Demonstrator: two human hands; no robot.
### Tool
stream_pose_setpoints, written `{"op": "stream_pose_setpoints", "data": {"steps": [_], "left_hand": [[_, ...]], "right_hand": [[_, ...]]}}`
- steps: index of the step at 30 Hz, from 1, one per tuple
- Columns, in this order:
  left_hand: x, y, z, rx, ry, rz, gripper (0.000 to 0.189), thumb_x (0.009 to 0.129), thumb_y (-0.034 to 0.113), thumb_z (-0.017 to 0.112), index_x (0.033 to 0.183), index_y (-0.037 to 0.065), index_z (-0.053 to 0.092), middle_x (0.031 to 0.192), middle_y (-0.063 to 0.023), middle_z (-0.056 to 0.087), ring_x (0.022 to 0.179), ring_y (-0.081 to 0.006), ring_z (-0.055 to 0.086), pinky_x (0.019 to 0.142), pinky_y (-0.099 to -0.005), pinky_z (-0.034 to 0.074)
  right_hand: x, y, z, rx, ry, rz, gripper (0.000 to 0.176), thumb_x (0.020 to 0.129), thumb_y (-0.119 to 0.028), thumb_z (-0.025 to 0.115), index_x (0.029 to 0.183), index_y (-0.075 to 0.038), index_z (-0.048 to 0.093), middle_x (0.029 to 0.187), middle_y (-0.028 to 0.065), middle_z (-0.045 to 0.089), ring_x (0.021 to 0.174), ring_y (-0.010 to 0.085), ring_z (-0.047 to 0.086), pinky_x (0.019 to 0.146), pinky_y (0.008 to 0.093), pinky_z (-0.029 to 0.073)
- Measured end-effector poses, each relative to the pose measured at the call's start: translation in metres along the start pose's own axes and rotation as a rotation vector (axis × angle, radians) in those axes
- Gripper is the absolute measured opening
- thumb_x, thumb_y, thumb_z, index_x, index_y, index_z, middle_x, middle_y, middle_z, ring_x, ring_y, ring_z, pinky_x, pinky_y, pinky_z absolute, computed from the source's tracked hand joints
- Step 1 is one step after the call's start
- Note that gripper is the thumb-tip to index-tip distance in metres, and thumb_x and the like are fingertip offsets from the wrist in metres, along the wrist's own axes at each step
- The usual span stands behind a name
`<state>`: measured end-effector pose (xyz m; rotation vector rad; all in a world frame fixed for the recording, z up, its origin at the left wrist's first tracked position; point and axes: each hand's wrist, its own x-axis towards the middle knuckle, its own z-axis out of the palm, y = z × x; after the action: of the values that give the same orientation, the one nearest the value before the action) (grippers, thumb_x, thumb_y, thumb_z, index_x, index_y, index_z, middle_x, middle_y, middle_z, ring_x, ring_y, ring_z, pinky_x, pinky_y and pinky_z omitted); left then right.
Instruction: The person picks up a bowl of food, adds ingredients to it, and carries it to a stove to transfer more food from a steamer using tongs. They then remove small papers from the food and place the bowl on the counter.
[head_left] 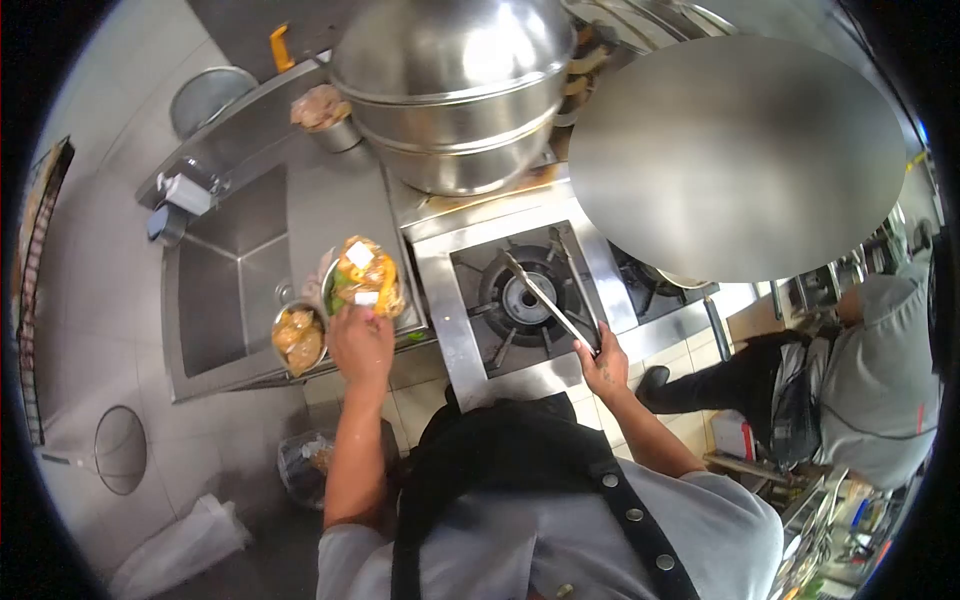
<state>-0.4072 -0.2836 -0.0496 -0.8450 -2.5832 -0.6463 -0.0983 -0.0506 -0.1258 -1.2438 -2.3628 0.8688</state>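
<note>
My right hand [603, 362] is wrapped round the handle end of long metal tongs [541, 296], whose two arms are spread above a gas burner [527, 298]. On the counter by the sink, my left hand [361, 346] is closed at the near side of a metal bowl [327, 287]; its fingertips are partly hidden. Orange-yellow food with white labels or pieces and some green [370, 272] fills that bowl. Just left of my left hand stands a second metal bowl with brownish-orange pieces [298, 338], perhaps marinated meat.
A large domed steel pot [455, 120] stands behind the burner. The sink [215, 300] lies at the left, with a metal container of pale meat [335, 125] behind it. A blurred oval covers the upper right. Another person [870, 370] is at the right. A strainer [120, 450] is at lower left.
</note>
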Motion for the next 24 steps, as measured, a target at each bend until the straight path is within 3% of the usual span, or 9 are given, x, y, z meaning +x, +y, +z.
{"op": "stream_pose_setpoints", "data": {"steps": [4, 8, 10, 11, 12, 14, 16, 18, 24], "left_hand": [[0.016, -0.001, -0.009, -0.083, -0.029, -0.024, 0.013, 0.069, 0.015, 0.069, 0.068, 0.007, 0.059, 0.072, -0.0103, 0.058, 0.074, -0.0309, 0.058, 0.065, -0.0444, 0.043], [0.040, -0.006, -0.017, -0.229, -0.107, -0.271, 0.016, 0.068, 0.015, 0.069, 0.064, 0.003, 0.059, 0.059, -0.0116, 0.060, 0.056, -0.0286, 0.059, 0.057, -0.0384, 0.047], [0.055, -0.013, -0.022, -0.268, -0.106, -0.317, 0.015, 0.069, 0.015, 0.069, 0.065, 0.003, 0.060, 0.059, -0.0115, 0.060, 0.055, -0.0268, 0.059, 0.057, -0.0374, 0.047], [0.063, -0.013, -0.026, -0.330, -0.121, -0.352, 0.015, 0.069, 0.015, 0.068, 0.066, 0.003, 0.061, 0.059, -0.0115, 0.061, 0.054, -0.0251, 0.059, 0.056, -0.0364, 0.046], [0.070, -0.010, -0.035, -0.316, -0.159, -0.384, 0.015, 0.071, 0.014, 0.067, 0.067, 0.001, 0.061, 0.057, -0.0090, 0.060, 0.052, -0.0173, 0.056, 0.054, -0.0321, 0.045], [0.084, -0.014, -0.042, -0.398, -0.178, -0.428, 0.015, 0.072, 0.014, 0.067, 0.067, 0.000, 0.061, 0.058, -0.0069, 0.060, 0.053, -0.0144, 0.054, 0.053, -0.0304, 0.044], [0.094, -0.013, -0.050, -0.577, -0.220, -0.518, 0.016, 0.074, 0.013, 0.066, 0.069, -0.003, 0.062, 0.061, -0.0023, 0.060, 0.056, -0.0092, 0.051, 0.053, -0.0275, 0.042], [0.098, -0.014, -0.053, -0.594, -0.198, -0.528, 0.016, 0.074, 0.012, 0.065, 0.069, -0.003, 0.062, 0.062, -0.0024, 0.060, 0.056, -0.0089, 0.050, 0.053, -0.0274, 0.042], [0.102, -0.014, -0.061, -0.742, -0.226, -0.601, 0.013, 0.076, 0.011, 0.064, 0.070, -0.001, 0.063, 0.062, -0.0022, 0.059, 0.058, -0.0068, 0.050, 0.053, -0.0243, 0.041]], "right_hand": [[-0.012, 0.091, 0.014, -0.202, 0.069, 0.108, 0.066, 0.085, -0.042, 0.067, 0.130, 0.002, 0.047, 0.094, 0.0201, 0.060, 0.081, 0.0360, 0.061, 0.071, 0.0449, 0.049], [-0.008, 0.121, 0.009, -0.309, 0.044, 0.146, 0.075, 0.084, -0.045, 0.067, 0.134, 0.005, 0.041, 0.103, 0.0210, 0.056, 0.094, 0.0379, 0.057, 0.080, 0.0464, 0.047], [-0.006, 0.131, 0.010, -0.330, 0.077, 0.141, 0.081, 0.082, -0.046, 0.067, 0.138, 0.005, 0.038, 0.108, 0.0237, 0.052, 0.102, 0.0402, 0.052, 0.087, 0.0457, 0.044], [-0.005, 0.132, 0.010, -0.358, 0.059, 0.167, 0.082, 0.081, -0.043, 0.069, 0.139, 0.004, 0.037, 0.114, 0.0233, 0.051, 0.107, 0.0398, 0.050, 0.092, 0.0459, 0.041], [-0.006, 0.132, 0.010, -0.404, 0.099, 0.124, 0.083, 0.080, -0.041, 0.071, 0.140, 0.004, 0.037, 0.117, 0.0230, 0.050, 0.109, 0.0394, 0.049, 0.094, 0.0460, 0.041], [-0.006, 0.131, 0.010, -0.360, 0.109, 0.142, 0.091, 0.074, -0.039, 0.076, 0.143, 0.003, 0.033, 0.131, 0.0221, 0.044, 0.117, 0.0389, 0.043, 0.100, 0.0458, 0.037], [-0.009, 0.124, 0.009, -0.363, 0.129, 0.132, 0.095, 0.072, -0.039, 0.078, 0.144, 0.001, 0.031, 0.133, 0.0220, 0.042, 0.120, 0.0393, 0.042, 0.101, 0.0462, 0.036], [-0.009, 0.112, 0.004, -0.351, 0.119, 0.157, 0.102, 0.067, -0.040, 0.082, 0.146, -0.003, 0.028, 0.140, 0.0214, 0.037, 0.127, 0.0399, 0.037, 0.106, 0.0471, 0.032], [-0.005, 0.087, 0.000, -0.429, 0.109, 0.083, 0.099, 0.063, -0.032, 0.086, 0.141, -0.002, 0.034, 0.136, 0.0218, 0.041, 0.126, 0.0401, 0.038, 0.105, 0.0463, 0.032]]}}
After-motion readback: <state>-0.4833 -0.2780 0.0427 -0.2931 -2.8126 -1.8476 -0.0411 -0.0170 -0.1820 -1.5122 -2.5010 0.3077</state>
